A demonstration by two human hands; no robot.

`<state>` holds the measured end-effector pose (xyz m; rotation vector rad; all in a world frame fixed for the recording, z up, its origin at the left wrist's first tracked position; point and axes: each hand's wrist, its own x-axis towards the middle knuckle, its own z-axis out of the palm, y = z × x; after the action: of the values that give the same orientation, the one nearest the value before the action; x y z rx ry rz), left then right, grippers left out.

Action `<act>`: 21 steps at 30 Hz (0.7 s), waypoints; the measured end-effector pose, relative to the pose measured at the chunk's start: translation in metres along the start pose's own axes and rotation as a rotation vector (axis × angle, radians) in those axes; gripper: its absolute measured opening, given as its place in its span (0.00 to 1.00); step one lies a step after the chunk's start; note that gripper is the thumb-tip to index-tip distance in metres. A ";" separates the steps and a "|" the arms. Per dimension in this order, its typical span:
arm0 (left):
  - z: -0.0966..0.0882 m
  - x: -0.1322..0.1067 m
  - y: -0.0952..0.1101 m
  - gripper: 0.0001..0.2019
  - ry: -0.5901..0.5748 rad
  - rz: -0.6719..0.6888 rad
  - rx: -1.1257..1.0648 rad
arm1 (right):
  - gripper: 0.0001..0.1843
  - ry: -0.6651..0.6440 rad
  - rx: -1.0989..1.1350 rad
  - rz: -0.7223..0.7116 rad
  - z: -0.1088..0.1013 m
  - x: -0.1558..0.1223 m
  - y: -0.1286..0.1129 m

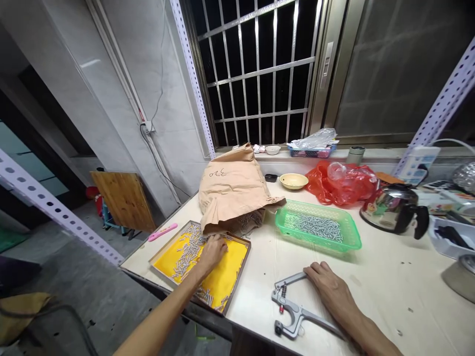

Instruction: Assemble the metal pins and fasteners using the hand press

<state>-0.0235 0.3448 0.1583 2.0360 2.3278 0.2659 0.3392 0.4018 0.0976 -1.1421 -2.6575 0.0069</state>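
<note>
My left hand (213,253) reaches into a shallow tray (244,264) with a yellow lining. Its fingers are curled together at the mouth of a brown paper bag (237,185); whatever they pinch is hidden. Many small silvery metal pieces (191,252) lie scattered over the lining, mostly on the left side and near corner. On the tabletop, my right hand (328,284) is closed around the upper handle of grey snap pliers (295,314). The pliers' jaws point left and stand apart, and the lower handle runs under my wrist.
A green plastic basket (352,237) holds more metal pieces. Behind it are a yellow bowl (294,181) and red plastic bag (337,183). A steel kettle (389,207) stands at the right. A pink cutter (162,232) lies by the table's left edge.
</note>
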 end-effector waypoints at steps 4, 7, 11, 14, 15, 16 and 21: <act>-0.008 -0.024 0.001 0.10 0.010 -0.003 -0.013 | 0.12 -0.016 -0.004 0.009 0.001 0.000 0.001; -0.012 -0.038 -0.001 0.09 0.021 0.028 -0.046 | 0.12 -0.015 -0.008 0.009 0.000 -0.001 0.001; -0.007 -0.044 0.010 0.09 -0.012 0.091 -0.098 | 0.11 -0.016 -0.017 0.023 -0.005 -0.001 -0.001; 0.001 -0.044 0.029 0.09 -0.073 0.060 -0.085 | 0.11 -0.016 -0.026 0.034 -0.008 0.000 -0.003; 0.004 -0.044 0.034 0.09 -0.103 0.037 -0.067 | 0.11 -0.016 -0.031 0.038 -0.009 0.000 -0.004; 0.006 -0.044 0.039 0.09 -0.132 0.014 -0.051 | 0.11 -0.015 -0.036 0.040 -0.009 0.000 -0.004; 0.013 -0.043 0.045 0.05 -0.158 -0.099 -0.143 | 0.11 -0.006 -0.053 0.034 -0.008 0.001 -0.003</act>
<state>0.0281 0.3090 0.1490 1.8013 2.2367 0.2498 0.3384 0.3992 0.1059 -1.2059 -2.6581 -0.0539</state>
